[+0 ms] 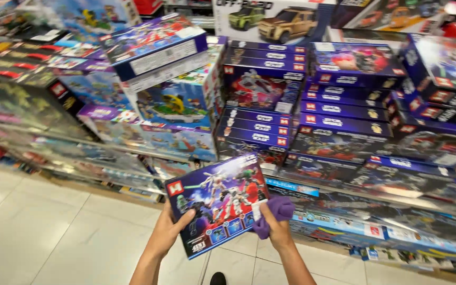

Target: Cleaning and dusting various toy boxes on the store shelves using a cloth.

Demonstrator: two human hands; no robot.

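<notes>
A dark blue toy box (pixel 217 203) with robot figures pictured on its front is held tilted in front of me. My left hand (pixel 171 228) grips its lower left corner, thumb lying on the front face. My right hand (pixel 274 227) holds the box's right edge together with a bunched purple cloth (pixel 272 212), which presses against the box front. Both forearms come up from the bottom of the view.
Shelves (pixel 133 153) run across the view, stacked with many boxed toy sets, dark blue boxes (pixel 339 113) on the right and lighter blue ones (pixel 175 105) in the middle. A large box picturing cars (pixel 270 21) stands on top. Pale floor tiles (pixel 43 232) lie lower left. A dark shoe tip (pixel 218 278) shows below.
</notes>
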